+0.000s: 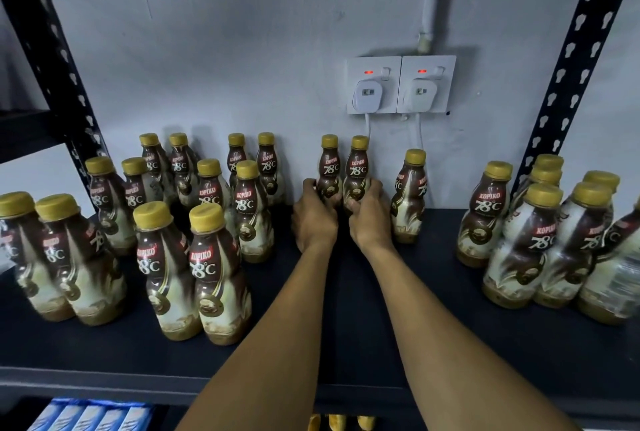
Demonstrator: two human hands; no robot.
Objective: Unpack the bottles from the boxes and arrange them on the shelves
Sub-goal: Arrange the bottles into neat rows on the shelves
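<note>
We see the left hand [313,219] grasping the lower body of the left bottle [328,167], with the fingers curled round it; the right hand [369,217] grasps the right bottle [358,172] in the same way. Both bottles are brown with gold caps, upright and side by side; they are at the far middle of the dark shelf [433,320], close to the grey wall [242,32]. Their bases are hidden behind the hands, so we cannot tell if they rest on the shelf.

The two forearms reach from the near edge along a lane between the other bottles. On the left stands a large group of the same bottles [252,209], in loose pairs from far to near; its nearest pair is just beside the left forearm. On the right a single bottle [408,195] stands just beside the right hand; further right a tight cluster [540,243] stands by a black slotted post [575,60].

On the wall above the held bottles is a double socket [401,84] with two white plugs and red lights; white cables hang down from it behind the right bottle. Under the shelf, at the near left, we see blue packs [93,416].
</note>
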